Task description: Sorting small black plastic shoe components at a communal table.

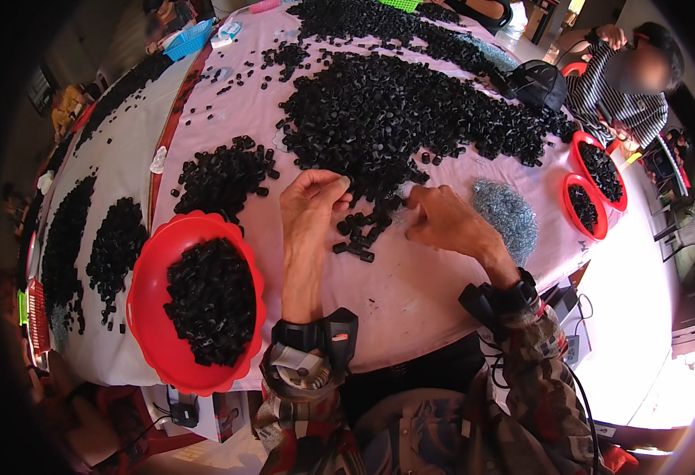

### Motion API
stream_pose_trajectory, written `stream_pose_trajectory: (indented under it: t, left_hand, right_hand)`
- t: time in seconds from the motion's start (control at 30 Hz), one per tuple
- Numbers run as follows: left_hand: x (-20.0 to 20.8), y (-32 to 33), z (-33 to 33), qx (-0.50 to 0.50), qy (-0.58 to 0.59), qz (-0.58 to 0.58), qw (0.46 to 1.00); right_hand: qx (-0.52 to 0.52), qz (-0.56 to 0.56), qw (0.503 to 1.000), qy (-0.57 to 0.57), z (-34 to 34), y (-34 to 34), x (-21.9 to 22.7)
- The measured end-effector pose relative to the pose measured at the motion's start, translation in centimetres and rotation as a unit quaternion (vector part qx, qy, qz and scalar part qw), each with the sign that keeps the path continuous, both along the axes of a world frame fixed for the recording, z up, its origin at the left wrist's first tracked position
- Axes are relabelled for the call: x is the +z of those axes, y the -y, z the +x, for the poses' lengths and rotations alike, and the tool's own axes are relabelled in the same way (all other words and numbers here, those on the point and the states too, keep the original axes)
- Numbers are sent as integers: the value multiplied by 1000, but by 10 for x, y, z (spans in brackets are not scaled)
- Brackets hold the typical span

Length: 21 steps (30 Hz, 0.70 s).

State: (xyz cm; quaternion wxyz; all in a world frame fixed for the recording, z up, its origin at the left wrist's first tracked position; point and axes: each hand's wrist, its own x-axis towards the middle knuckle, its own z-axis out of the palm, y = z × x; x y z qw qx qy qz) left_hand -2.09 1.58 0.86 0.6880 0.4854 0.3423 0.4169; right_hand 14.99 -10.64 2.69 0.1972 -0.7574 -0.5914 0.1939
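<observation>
My left hand (309,207) is raised over the pink-white cloth with thumb and fingertips pinched together. Whatever is between those fingertips is too small to name. To its right, my right hand (452,222) is closed, fingers curled, at the near edge of a big heap of small black cylindrical plastic parts (379,119). Its fingertips are partly hidden, and any part in them cannot be made out. Between the two hands lies a loose cluster of the same black parts (363,231). A mound of small, shiny blue-grey pieces (505,218) sits just right of my right hand.
A scalloped red bowl (145,297) with black parts stands at my left, near another black pile (225,180). Two red bowls (566,207) sit at the right edge. Across the right corner, a person in a striped shirt (600,83) sits beside a black cap (539,83).
</observation>
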Motion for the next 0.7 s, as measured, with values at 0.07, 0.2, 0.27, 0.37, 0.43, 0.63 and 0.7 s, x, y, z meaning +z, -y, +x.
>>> stream_pose_trajectory:
  t: [0.07,0.2,0.27,0.37,0.43,0.63,0.7]
  left_hand:
    - [-2,-3,-7,11,13,5,1000]
    - [-8,-4,2,30,33,6,999]
    - [-7,-6,1,49,39,6,998]
    - [-12,-8,0,69,61,3,996]
    - [-5,-11,-19,101,70,11,992]
    - [-14,-11,-6,112,67,-31,991]
    - [-12,-10,-6,105,94,-23,990]
  right_hand:
    - [3,38,999,-39,-16,-11,4]
    - [70,132,987,-49,-24,-10,9]
    - [225,154,962,-22,-26,-12,4]
    - [364,-37,930,-35,-43,-10,3]
    - [392,28,918,-52,-64,-15,-4]
    - [226,186,955,44,-57,-23,-35]
    - [174,177,966,76,-51,-31,-22]
